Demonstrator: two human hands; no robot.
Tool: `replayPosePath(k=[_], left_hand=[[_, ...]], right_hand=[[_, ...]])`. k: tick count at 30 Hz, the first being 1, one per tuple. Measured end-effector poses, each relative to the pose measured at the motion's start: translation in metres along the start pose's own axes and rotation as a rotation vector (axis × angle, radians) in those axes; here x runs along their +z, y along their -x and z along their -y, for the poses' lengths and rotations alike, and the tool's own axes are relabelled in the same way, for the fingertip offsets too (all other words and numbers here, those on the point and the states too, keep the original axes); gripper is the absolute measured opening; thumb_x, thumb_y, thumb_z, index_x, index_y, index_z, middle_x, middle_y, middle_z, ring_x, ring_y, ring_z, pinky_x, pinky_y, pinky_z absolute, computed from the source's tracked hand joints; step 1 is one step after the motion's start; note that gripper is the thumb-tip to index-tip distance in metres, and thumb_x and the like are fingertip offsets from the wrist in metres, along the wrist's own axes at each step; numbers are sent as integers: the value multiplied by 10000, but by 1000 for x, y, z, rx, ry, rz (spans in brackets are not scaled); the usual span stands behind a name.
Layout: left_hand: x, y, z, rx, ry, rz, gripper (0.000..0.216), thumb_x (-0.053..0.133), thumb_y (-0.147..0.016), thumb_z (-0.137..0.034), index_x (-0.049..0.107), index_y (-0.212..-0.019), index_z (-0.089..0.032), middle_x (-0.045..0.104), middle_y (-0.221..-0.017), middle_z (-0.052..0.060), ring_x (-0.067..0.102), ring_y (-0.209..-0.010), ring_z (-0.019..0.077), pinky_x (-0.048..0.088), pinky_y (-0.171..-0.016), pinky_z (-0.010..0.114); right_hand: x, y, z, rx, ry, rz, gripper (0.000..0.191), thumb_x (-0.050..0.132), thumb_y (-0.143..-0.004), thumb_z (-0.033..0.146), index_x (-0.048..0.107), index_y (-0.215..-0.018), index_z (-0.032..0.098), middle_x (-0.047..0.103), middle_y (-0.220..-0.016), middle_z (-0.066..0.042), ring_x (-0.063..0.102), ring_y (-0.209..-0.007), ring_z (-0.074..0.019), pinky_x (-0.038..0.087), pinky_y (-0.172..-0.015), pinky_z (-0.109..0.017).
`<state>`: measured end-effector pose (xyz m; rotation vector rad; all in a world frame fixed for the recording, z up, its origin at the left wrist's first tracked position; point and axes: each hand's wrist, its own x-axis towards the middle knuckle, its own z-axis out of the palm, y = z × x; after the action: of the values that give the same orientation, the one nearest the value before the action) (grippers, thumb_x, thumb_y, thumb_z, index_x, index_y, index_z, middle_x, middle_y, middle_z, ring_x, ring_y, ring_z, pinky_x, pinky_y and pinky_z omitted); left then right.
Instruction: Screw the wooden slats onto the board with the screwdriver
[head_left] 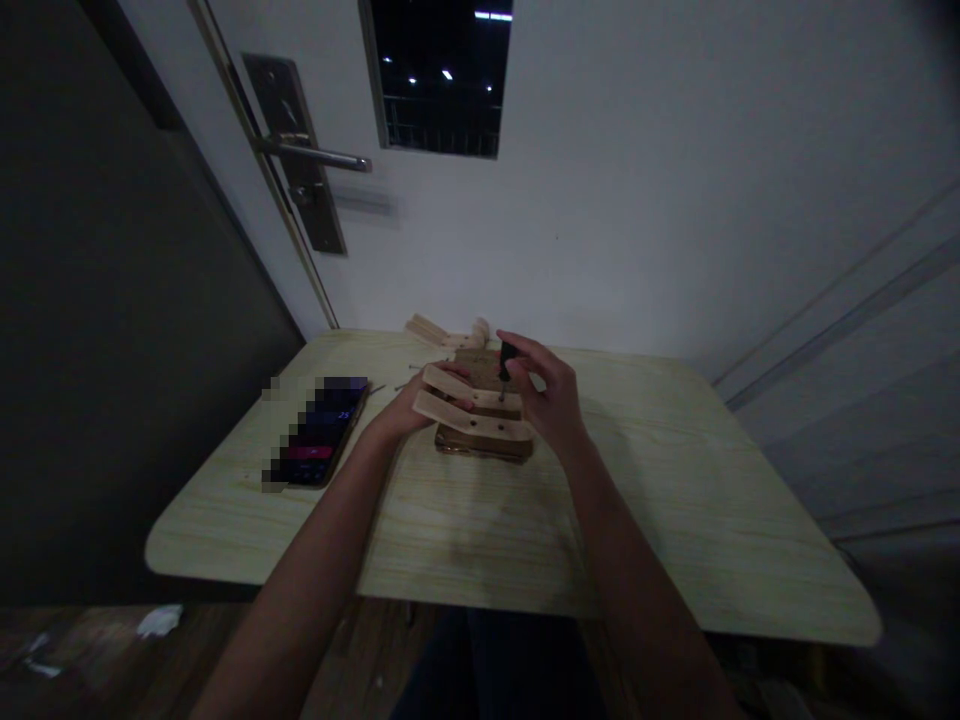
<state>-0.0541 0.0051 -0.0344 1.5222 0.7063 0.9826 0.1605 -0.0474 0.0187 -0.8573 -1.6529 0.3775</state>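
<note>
In my right hand (553, 395) is a screwdriver (508, 358) with a short black handle, held upright between thumb and fingers. Its tip meets a hole in the rear of two pale, bent wooden pieces (448, 383). The front bent wooden piece (454, 415) lies parallel to it and has two dark holes. Both rest on a brown block (484, 446), perhaps cardboard. My left hand (415, 405) is closed round the left part of the rear piece, its fingertips partly hidden by the wood.
A phone (330, 430) with a lit screen lies left of my hands. Several screws (377, 388) are scattered near it. Another bent wooden piece (427, 330) and a small rounded wooden part (480, 330) sit at the table's back edge, by a white door (637, 200) with a metal handle (322, 157).
</note>
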Motion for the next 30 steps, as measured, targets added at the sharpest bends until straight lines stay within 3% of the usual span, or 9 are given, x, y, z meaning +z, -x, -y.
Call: replayPosePath(k=[6,11,15,22,24,28,30], left_hand=[[0,-1,1,-10,43,3,543,912,-596,-219,661,-1073,-158,763,-952,26,731,-787,164,604,-729,288],[0,0,-2,3,-19,-16,551,909,-585,-191,657,-1074,-159,760,-967,28,728,-810,161,597,-741,272],[1,0,-3,-10,-35,-12,559,897,-592,-207,657,-1094,-159,753,-964,25,725,-811,164,596,-754,282],[4,1,-7,-34,-61,-47,574,908,-555,-230,658,-1067,-160,745,-971,21,722,-841,168,589,-774,293],[3,0,-5,-39,-47,-45,592,912,-548,-229,655,-1076,-156,743,-967,20,721,-834,167,593,-767,293],[1,-1,2,-24,-50,-35,576,911,-573,-228,657,-1085,-156,742,-973,30,719,-805,163,597,-715,277],[1,-1,4,-7,-83,-44,569,913,-584,-232,661,-1089,-157,740,-984,36,716,-807,160,595,-713,268]], right_hand=[[-1,0,-5,17,74,-82,292,683,-884,362,710,-1169,307,710,-998,-28,654,-794,-160,609,-733,-340],[-1,1,-2,37,-19,-29,343,569,-953,368,640,-1278,287,700,-1174,-68,697,-912,-179,616,-827,-370],[-2,1,1,36,-62,0,337,474,-998,387,627,-1277,277,732,-1122,-70,715,-928,-185,608,-864,-374],[2,1,-4,13,88,-152,326,634,-913,387,649,-1224,291,690,-974,-32,650,-775,-158,609,-774,-352],[1,2,-6,6,113,-142,286,615,-926,400,670,-1185,293,683,-1014,-42,643,-800,-160,607,-779,-351],[-3,2,-6,30,-25,-52,353,531,-976,429,609,-1291,289,683,-1206,-73,686,-978,-182,607,-853,-364],[-3,2,-4,38,-93,-17,366,494,-995,438,594,-1307,274,702,-1190,-78,705,-992,-190,602,-879,-377]])
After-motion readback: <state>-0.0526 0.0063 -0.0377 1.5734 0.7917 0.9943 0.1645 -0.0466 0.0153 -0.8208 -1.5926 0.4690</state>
